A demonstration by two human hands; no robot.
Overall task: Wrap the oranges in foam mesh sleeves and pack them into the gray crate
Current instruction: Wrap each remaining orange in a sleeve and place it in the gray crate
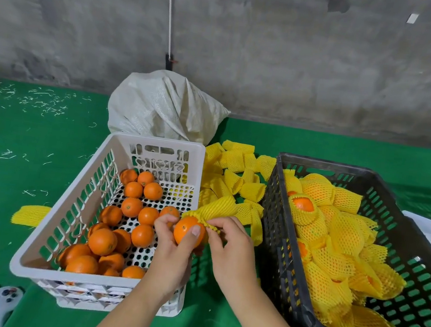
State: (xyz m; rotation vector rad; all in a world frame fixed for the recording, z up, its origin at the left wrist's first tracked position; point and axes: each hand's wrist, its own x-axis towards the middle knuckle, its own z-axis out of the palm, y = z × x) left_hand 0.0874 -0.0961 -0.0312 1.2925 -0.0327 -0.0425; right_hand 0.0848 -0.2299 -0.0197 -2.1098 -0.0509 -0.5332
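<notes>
1. At lower centre of the frame, the left hand [173, 242] holds an orange [186, 231], its fingers curled round it.
2. The right hand [229, 245] pinches the open end of a yellow foam mesh sleeve [213, 211] against the orange's top.
3. Bare oranges [124, 223] lie in the white crate [62, 275] at left.
4. Wrapped oranges [339, 244] fill the gray crate [279, 273] at right.
5. Loose sleeves [235, 171] lie between the crates on the green desk [33, 169].

white woven sack [161, 106], green table cover [36, 143], concrete wall [302, 52]
</notes>
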